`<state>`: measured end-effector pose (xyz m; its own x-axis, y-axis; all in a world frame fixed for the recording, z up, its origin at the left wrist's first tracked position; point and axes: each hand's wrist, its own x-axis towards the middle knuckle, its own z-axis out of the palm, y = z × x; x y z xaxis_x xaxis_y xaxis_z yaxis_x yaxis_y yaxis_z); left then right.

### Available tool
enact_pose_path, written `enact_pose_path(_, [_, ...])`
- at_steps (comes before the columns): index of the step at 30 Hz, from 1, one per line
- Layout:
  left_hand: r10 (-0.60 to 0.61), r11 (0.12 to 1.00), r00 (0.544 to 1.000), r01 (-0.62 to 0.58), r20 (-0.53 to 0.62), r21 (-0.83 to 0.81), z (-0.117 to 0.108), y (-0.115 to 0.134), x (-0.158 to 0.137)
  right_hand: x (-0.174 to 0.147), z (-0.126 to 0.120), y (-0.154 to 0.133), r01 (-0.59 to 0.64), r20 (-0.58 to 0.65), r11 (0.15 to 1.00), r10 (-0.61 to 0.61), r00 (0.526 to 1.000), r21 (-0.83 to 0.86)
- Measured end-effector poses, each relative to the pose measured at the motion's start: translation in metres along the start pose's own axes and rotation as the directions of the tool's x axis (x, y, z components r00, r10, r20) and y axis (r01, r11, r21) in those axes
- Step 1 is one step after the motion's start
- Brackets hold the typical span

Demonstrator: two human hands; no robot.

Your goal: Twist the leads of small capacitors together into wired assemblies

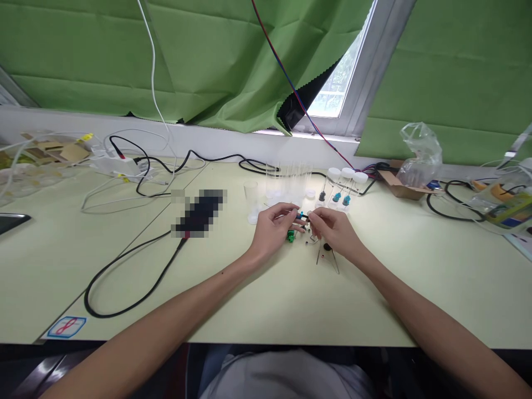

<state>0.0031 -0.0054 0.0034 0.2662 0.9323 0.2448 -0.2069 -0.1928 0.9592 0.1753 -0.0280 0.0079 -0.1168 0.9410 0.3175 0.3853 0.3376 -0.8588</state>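
My left hand [272, 230] pinches one end of a small blue-and-black part [305, 216] between thumb and fingertips. Facing it, my right hand [337, 230] has its closed fingertips at the black end of the same part. Just below my left fingers lies a green piece [290, 236]. Tiny loose pieces [310, 241] are scattered under both hands, too small to name. Beside my right hand is a black piece [327, 247] with thin metal rods near it. Beyond my hands stand clear vials with white caps [347, 174], and blue and black pieces on thin metal rods [337, 197] show in them.
Clear open tubes [286, 180] and a single clear cup [251, 199] stand behind my left hand. A blurred-out dark device [201, 210] with a black cable [137, 313] lies to the left. A small cardboard box [401, 185] holding a plastic bag [421, 152] sits at the back right.
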Motion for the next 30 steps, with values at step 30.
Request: enact_pose_path(30, [0.009,1.000,1.000,-0.009,-0.017,-0.026,-0.002,-0.002,0.002,0.001,0.003,0.005,0.033,-0.040,0.971,-0.024,0.999,0.236])
